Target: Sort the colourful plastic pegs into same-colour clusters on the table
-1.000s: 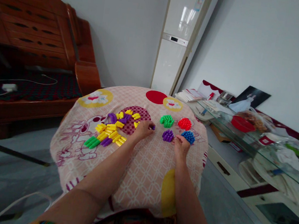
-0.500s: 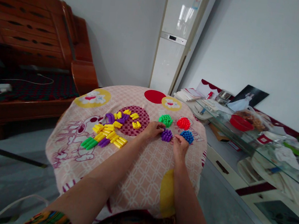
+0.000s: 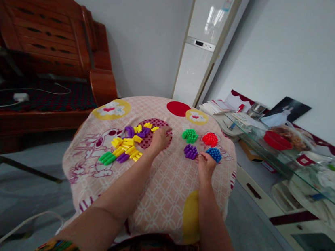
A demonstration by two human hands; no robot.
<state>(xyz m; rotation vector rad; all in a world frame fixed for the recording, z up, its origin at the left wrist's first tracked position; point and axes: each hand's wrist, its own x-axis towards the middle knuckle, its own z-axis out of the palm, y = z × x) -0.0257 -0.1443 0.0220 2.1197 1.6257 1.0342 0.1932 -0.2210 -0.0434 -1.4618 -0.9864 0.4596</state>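
Several small bead-like pieces are grouped by colour on the cloth: a green cluster [image 3: 190,135], a red cluster [image 3: 210,139], a purple cluster [image 3: 190,151] and a blue cluster [image 3: 214,154]. My right hand [image 3: 206,165] is between the purple and blue clusters, fingertips pinched by the purple one; whatever they hold is too small to name. Over the dark checked circle, my left hand [image 3: 160,140] has its fingers apart, beside the yellow tube-like pieces [image 3: 127,148] and covering some. Purple tube-like pieces [image 3: 123,158] and green tube-like pieces [image 3: 107,158] lie with the yellow ones.
A patterned cloth [image 3: 162,194] covers the round table. On the right stands a glass-topped cabinet [image 3: 282,160] with papers, a red bowl [image 3: 277,140] and bags. A wooden bench [image 3: 46,45] is at left; a white cable [image 3: 34,219] hangs low.
My left hand has moved left, away from the purple and green clusters, to the yellow pieces. My right hand stays by the purple cluster. The whole view has shifted slightly.
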